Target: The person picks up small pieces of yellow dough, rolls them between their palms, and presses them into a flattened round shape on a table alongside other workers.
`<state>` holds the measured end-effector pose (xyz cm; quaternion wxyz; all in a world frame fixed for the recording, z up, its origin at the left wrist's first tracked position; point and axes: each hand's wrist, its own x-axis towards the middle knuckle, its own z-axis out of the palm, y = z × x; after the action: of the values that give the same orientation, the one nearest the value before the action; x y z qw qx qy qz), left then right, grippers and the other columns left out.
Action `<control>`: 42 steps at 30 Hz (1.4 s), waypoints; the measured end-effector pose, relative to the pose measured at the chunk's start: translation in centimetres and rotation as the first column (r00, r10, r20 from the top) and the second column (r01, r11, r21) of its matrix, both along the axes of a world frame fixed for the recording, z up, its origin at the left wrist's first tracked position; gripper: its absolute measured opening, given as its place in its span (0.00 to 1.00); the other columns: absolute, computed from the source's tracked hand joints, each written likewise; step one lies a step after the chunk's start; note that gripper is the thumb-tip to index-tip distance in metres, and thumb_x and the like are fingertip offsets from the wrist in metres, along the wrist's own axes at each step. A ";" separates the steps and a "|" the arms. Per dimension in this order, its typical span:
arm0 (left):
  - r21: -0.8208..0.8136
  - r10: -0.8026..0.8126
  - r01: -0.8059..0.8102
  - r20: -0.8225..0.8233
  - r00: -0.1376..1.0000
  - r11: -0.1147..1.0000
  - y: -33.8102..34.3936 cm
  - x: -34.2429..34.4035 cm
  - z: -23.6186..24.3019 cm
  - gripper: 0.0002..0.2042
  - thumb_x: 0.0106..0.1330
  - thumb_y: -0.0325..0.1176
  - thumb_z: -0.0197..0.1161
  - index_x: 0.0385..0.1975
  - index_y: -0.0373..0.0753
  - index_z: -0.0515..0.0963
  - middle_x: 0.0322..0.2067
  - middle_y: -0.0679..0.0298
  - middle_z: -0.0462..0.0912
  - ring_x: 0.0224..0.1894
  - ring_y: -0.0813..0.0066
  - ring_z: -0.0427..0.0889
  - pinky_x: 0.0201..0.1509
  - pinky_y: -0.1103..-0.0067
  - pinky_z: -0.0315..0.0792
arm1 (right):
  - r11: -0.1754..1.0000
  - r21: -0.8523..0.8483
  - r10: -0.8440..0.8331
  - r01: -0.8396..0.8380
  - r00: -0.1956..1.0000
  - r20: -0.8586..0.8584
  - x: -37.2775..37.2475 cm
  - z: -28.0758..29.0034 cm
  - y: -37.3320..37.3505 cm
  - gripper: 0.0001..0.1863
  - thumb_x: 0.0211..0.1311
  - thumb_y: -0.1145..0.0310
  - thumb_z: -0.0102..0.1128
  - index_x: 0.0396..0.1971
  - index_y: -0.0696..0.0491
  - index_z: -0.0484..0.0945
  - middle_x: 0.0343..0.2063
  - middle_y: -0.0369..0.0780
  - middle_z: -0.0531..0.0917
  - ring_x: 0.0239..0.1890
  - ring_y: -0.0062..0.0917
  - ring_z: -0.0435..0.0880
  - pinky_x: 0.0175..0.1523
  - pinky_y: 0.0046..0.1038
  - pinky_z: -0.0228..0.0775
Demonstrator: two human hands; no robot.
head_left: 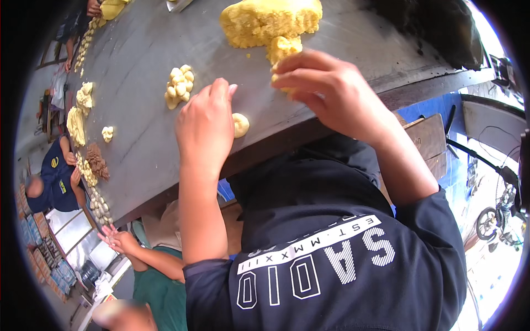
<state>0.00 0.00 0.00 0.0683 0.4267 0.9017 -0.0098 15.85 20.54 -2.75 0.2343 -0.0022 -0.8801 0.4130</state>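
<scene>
My right hand [338, 91] has its fingers curled on a small lump of crumbly yellow dough [284, 48]. This lump touches the front of a much larger yellow dough mass [270, 22]. My left hand [207, 122] is over the grey tabletop [143, 83], back up, fingers bent together; their tips and anything in them are hidden. Just right of its wrist lies a smooth pale dough round [240, 126]. A cluster of small pale dough balls [179, 86] sits to the left of my left hand.
Rows of dough balls [99, 207], yellow dough pieces [76, 126] and a brown crumbly lump [96, 161] line the left side. One person in green [157, 292] and another in dark blue [58, 174] work there. A dark object [441, 33] stands at the far right edge.
</scene>
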 end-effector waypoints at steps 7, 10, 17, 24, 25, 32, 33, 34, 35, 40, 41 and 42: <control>0.439 -0.012 0.045 -0.077 0.997 0.898 -2.8 0.5 -2.2 0.09 0.82 0.36 0.69 0.43 0.37 0.82 0.41 0.59 0.90 0.44 0.53 0.91 0.49 0.60 0.83 | 0.968 0.247 -0.011 0.046 0.990 -0.141 0.7 0.7 0.9 0.13 0.63 0.78 0.79 0.47 0.51 0.94 0.54 0.40 0.91 0.54 0.38 0.92 0.56 0.39 0.89; 0.489 -0.199 -0.072 0.478 0.855 0.869 -6.0 0.3 -1.2 0.12 0.79 0.35 0.76 0.51 0.36 0.84 0.56 0.55 0.90 0.50 0.59 0.93 0.58 0.63 0.86 | 0.953 0.273 -0.098 0.128 0.988 -0.122 1.5 0.2 1.5 0.16 0.61 0.74 0.75 0.49 0.49 0.93 0.53 0.37 0.90 0.51 0.36 0.88 0.57 0.37 0.87; 0.815 -0.432 -0.556 0.566 0.702 0.163 -3.5 -7.8 0.0 0.28 0.87 0.38 0.66 0.80 0.33 0.68 0.73 0.45 0.80 0.66 0.56 0.88 0.73 0.60 0.81 | 0.927 0.375 -0.076 0.031 0.991 0.107 0.0 -0.4 0.2 0.17 0.64 0.65 0.81 0.53 0.45 0.94 0.51 0.36 0.88 0.53 0.34 0.86 0.56 0.38 0.87; 0.605 0.266 -0.252 0.069 0.962 0.755 -9.7 -9.1 -5.4 0.18 0.71 0.39 0.84 0.53 0.35 0.89 0.51 0.62 0.96 0.58 0.65 0.91 0.67 0.68 0.82 | 0.938 0.277 -0.224 0.206 0.974 0.032 1.9 -1.2 0.3 0.16 0.62 0.76 0.79 0.51 0.51 0.91 0.55 0.42 0.88 0.53 0.40 0.91 0.58 0.41 0.89; 0.598 0.265 -0.257 0.077 0.961 0.759 -9.6 -8.3 -5.6 0.18 0.71 0.39 0.84 0.53 0.35 0.89 0.51 0.62 0.96 0.58 0.65 0.91 0.67 0.68 0.82 | 0.929 0.337 -0.177 0.153 0.983 0.042 1.8 -1.4 0.4 0.17 0.63 0.76 0.79 0.52 0.52 0.91 0.56 0.41 0.87 0.54 0.40 0.91 0.58 0.40 0.88; 0.729 0.098 -0.473 0.494 0.864 0.496 -11.0 -7.3 -4.3 0.14 0.86 0.24 0.65 0.65 0.26 0.82 0.57 0.53 0.92 0.61 0.71 0.90 0.67 0.73 0.83 | 0.880 0.474 -0.101 0.032 0.987 0.123 -0.4 -0.6 0.2 0.14 0.67 0.69 0.77 0.50 0.54 0.89 0.52 0.40 0.87 0.57 0.37 0.87 0.58 0.39 0.86; 0.728 0.099 -0.473 0.494 0.864 0.496 -10.8 -7.1 -3.8 0.14 0.86 0.24 0.65 0.65 0.26 0.82 0.57 0.53 0.92 0.61 0.71 0.90 0.67 0.73 0.83 | 0.868 0.496 -0.124 0.020 0.976 0.179 -0.9 -0.2 -0.1 0.13 0.68 0.68 0.77 0.50 0.53 0.89 0.52 0.40 0.87 0.57 0.37 0.86 0.57 0.39 0.86; 0.777 0.063 -0.501 0.518 0.853 0.381 -10.4 -6.8 -2.8 0.14 0.86 0.24 0.66 0.66 0.26 0.81 0.57 0.53 0.92 0.61 0.70 0.90 0.68 0.72 0.84 | 0.855 0.518 -0.149 0.008 0.962 0.230 -1.3 0.2 -0.2 0.13 0.68 0.67 0.77 0.49 0.53 0.88 0.52 0.40 0.87 0.57 0.38 0.86 0.57 0.39 0.85; 0.811 0.024 -0.525 0.538 0.843 0.260 -10.1 -6.8 -2.0 0.15 0.86 0.25 0.66 0.66 0.26 0.81 0.57 0.53 0.91 0.61 0.69 0.90 0.68 0.71 0.84 | 0.855 0.519 -0.150 0.011 0.962 0.228 -1.4 0.6 0.2 0.13 0.68 0.67 0.77 0.49 0.53 0.88 0.52 0.40 0.87 0.57 0.38 0.86 0.57 0.39 0.85; 0.821 0.116 -0.473 0.462 0.879 0.319 -10.3 -7.3 -1.8 0.13 0.86 0.26 0.65 0.64 0.27 0.81 0.58 0.49 0.91 0.57 0.62 0.93 0.67 0.66 0.88 | 0.964 0.240 -0.156 0.118 0.977 0.143 0.5 0.4 0.5 0.19 0.60 0.64 0.84 0.48 0.51 0.88 0.53 0.40 0.86 0.57 0.41 0.86 0.61 0.39 0.83; 0.821 0.119 -0.474 0.462 0.879 0.319 -10.1 -7.0 -1.7 0.13 0.86 0.26 0.65 0.64 0.27 0.81 0.58 0.49 0.91 0.57 0.62 0.93 0.67 0.66 0.88 | 0.964 0.239 -0.153 0.116 0.978 0.144 0.7 0.2 0.4 0.19 0.60 0.64 0.84 0.48 0.51 0.88 0.53 0.40 0.86 0.57 0.41 0.86 0.61 0.39 0.83; 0.766 -0.024 -0.601 0.622 0.783 0.228 -9.7 -6.6 -1.8 0.12 0.86 0.26 0.65 0.63 0.28 0.81 0.57 0.50 0.91 0.56 0.61 0.93 0.67 0.65 0.88 | 0.934 0.315 -0.227 0.169 0.961 0.158 1.0 0.1 0.5 0.20 0.59 0.64 0.85 0.50 0.50 0.88 0.54 0.41 0.86 0.57 0.42 0.87 0.61 0.40 0.83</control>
<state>-6.62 -9.73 -1.82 0.0395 0.1810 0.7362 0.6509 16.85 21.01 -2.62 0.1864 -0.0958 -0.9460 0.2473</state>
